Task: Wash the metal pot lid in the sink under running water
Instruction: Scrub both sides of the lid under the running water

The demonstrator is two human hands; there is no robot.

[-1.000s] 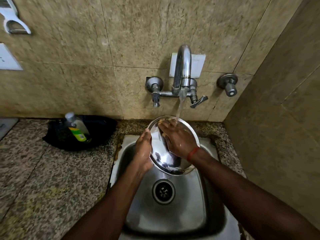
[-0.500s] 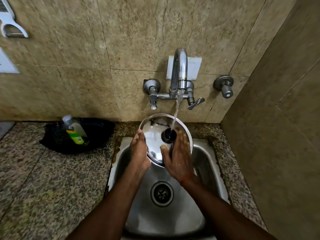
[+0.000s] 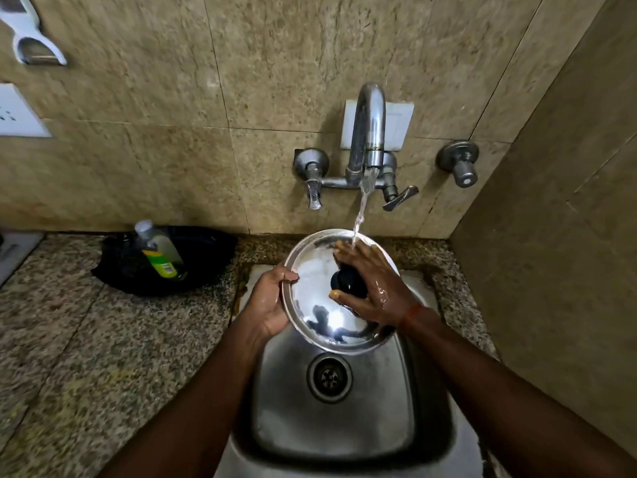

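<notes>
Metal pot lid is what I am watching from my remote seat, so I read the scene outward from the camera toward it. Nearest me, both forearms reach in over the steel sink, whose round drain sits just below the lid's near rim.

The lid is held over the far half of the basin. It is round, so it has no long axis. Its top face, with the black knob, points up toward my camera.

My left hand grips the left rim, with the thumb hooked over the top edge. The fingers go beneath the lid, where I cannot see them. My right hand lies on the top face with its fingers spread apart. The thumb is on the near side of the knob, and the fingertips reach toward the far rim. An orange thread circles that wrist.

A stream of water lands on those fingertips and the far part of the lid. It falls from the wall tap above.

To the left, on the speckled counter, a clear bottle with a green label leans in a black pan against the tiled wall.
</notes>
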